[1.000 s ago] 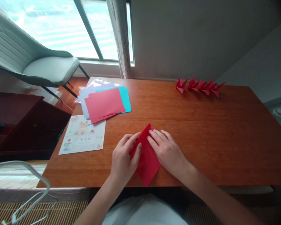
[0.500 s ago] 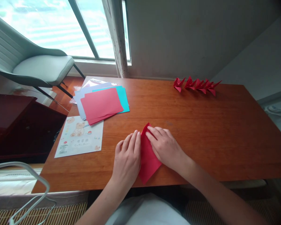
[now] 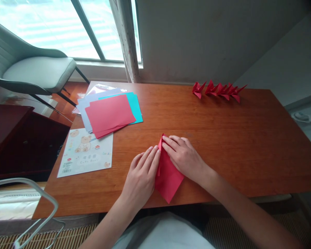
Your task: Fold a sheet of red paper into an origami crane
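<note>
A partly folded sheet of red origami paper (image 3: 170, 180) lies near the front edge of the table, its lower corner pointing toward me. My left hand (image 3: 143, 171) is closed along its left edge, fingers together on a narrow folded flap; the thumb is hidden. From the right, my right hand (image 3: 182, 155) presses its bent fingers on the upper part by the tip, holding the sheet. Part of the paper is covered by both hands.
Several folded red paper cranes (image 3: 223, 90) stand in a row at the back right. Red sheets (image 3: 110, 114) lie over blue ones (image 3: 137, 109) at the left, partly covering a bear-printed sheet (image 3: 88, 155). A chair (image 3: 38, 72) stands beyond the table (image 3: 235, 145).
The paper's lower corner has swung to the right, and a narrow flap now shows by my left fingers. My left hand has shifted slightly right. The camera view has moved a little.
</note>
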`<control>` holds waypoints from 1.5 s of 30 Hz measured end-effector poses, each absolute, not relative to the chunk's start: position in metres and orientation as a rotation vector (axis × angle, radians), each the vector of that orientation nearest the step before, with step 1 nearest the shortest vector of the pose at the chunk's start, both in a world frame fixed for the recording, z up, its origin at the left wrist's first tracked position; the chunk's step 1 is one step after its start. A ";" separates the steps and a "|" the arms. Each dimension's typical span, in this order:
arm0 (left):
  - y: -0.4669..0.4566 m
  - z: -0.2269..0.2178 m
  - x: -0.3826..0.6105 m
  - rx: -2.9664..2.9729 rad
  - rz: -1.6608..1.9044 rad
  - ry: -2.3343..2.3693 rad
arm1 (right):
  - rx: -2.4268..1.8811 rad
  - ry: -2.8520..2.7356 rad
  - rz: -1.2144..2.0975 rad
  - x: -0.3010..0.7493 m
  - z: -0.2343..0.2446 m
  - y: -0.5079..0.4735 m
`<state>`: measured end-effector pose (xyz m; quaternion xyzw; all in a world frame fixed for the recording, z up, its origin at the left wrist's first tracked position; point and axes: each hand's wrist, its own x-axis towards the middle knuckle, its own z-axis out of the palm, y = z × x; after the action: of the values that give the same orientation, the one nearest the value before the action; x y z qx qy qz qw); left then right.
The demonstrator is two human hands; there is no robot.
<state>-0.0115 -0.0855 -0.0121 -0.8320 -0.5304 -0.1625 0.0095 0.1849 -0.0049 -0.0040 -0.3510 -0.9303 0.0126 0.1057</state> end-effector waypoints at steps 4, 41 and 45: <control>-0.085 -0.013 -0.012 -2.609 -0.490 -1.606 | -0.998 -2.695 -0.019 0.187 -0.005 -0.001; -0.085 -0.004 -0.009 -2.787 -0.339 -1.586 | -1.036 -2.633 0.017 0.188 -0.009 -0.005; -0.085 -0.006 -0.009 -2.791 -0.353 -1.578 | -1.039 -2.631 0.011 0.187 -0.009 -0.005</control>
<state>-0.0093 -0.0850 -0.0060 -0.8645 -0.4888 -0.1095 -0.0419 0.1873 -0.0052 -0.0092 -0.3629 -0.9187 0.0038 0.1559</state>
